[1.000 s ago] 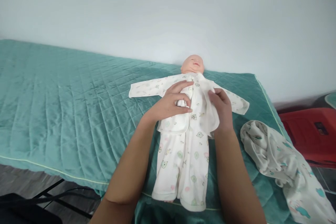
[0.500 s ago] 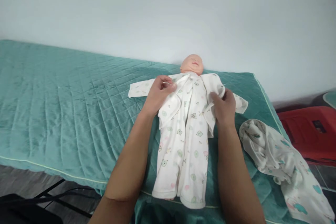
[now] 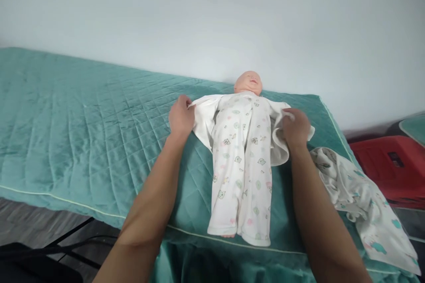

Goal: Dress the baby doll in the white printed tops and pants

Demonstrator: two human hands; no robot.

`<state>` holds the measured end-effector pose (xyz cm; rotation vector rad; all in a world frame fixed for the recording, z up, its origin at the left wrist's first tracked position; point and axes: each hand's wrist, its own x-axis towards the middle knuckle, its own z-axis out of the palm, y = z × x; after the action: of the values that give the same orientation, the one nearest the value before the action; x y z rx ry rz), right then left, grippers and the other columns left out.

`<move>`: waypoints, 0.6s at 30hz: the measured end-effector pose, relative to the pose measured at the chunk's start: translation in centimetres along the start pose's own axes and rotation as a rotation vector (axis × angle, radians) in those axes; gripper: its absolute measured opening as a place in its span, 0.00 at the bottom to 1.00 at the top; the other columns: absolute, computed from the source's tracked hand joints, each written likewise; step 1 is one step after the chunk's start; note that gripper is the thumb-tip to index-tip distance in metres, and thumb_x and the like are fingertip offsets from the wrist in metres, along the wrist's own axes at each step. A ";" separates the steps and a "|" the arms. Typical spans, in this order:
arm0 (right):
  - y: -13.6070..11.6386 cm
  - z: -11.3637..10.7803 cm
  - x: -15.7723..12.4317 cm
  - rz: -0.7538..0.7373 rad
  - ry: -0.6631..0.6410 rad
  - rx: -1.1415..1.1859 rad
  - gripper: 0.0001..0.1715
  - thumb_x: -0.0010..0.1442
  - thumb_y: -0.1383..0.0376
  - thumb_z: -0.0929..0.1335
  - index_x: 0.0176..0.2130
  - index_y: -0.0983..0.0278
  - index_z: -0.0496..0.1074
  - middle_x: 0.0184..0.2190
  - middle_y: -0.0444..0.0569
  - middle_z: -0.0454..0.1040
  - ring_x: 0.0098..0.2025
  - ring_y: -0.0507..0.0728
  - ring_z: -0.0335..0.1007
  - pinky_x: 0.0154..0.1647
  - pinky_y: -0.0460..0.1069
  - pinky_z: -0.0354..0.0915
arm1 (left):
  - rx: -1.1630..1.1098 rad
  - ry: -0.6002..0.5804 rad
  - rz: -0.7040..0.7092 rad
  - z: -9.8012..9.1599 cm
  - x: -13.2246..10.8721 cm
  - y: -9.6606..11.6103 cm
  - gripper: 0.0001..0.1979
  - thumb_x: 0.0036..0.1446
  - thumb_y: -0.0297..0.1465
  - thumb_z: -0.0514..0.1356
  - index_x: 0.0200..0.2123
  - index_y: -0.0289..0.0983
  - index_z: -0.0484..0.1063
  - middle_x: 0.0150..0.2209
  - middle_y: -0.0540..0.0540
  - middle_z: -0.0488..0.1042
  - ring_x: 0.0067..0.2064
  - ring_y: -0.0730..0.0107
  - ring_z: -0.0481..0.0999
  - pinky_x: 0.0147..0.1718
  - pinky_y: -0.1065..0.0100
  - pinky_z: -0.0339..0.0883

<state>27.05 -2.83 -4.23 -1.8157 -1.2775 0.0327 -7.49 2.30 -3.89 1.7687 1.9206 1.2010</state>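
Taking the doll's chest as the middle of a clock with twelve toward the wall point(image 3: 186, 17), I see the doll point(image 3: 248, 83) on its back on the green quilt point(image 3: 109, 141), head at twelve, close to the wall. Its white romper point(image 3: 244, 154), dotted with small prints, runs from the neck down to six, where the two legs lie side by side; a bit of a foot peeps from the cuff nearer seven.

The jacket point(image 3: 204, 115) is open, its fronts drawn apart on both sides of the romper. At nine, the person's left hand point(image 3: 182, 117) pinches the edge of one front between thumb and fingers, pulling it out flat. At three, the right hand point(image 3: 296, 127) has its fingers curled on the other front, which loops and folds below it; a sleeve end pokes out just past that hand.

Around four, beside the right forearm, a crumpled printed cloth point(image 3: 361, 212) lies on the quilt. Farther out, between three and four, stands a red seat point(image 3: 388, 163).
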 end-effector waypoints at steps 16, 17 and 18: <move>-17.6 8.0 -0.8 -0.657 -0.655 -0.508 0.20 0.61 0.69 0.64 0.52 0.72 0.71 0.54 0.67 0.72 0.58 0.73 0.66 0.57 0.65 0.63 | 0.349 -0.192 0.471 3.0 -0.6 1.3 0.22 0.66 0.30 0.50 0.60 0.43 0.70 0.60 0.41 0.72 0.61 0.52 0.69 0.61 0.51 0.56; -18.1 8.8 -0.7 -0.668 -0.672 -0.570 0.21 0.62 0.70 0.63 0.53 0.73 0.70 0.55 0.67 0.71 0.58 0.72 0.66 0.57 0.64 0.63 | 0.366 -0.187 0.444 2.8 -0.3 0.9 0.22 0.66 0.30 0.50 0.60 0.44 0.70 0.58 0.42 0.74 0.59 0.52 0.70 0.58 0.53 0.59; -18.4 9.5 -0.7 -0.684 -0.678 -0.613 0.22 0.62 0.71 0.63 0.54 0.73 0.70 0.56 0.67 0.71 0.58 0.72 0.66 0.57 0.64 0.63 | 0.380 -0.178 0.412 2.6 0.0 0.7 0.21 0.66 0.30 0.50 0.59 0.45 0.72 0.56 0.43 0.75 0.57 0.53 0.71 0.55 0.54 0.61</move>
<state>8.56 4.06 1.95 -1.8040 -2.5662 -0.1483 -5.28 3.19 -5.02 2.4686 1.8231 0.7787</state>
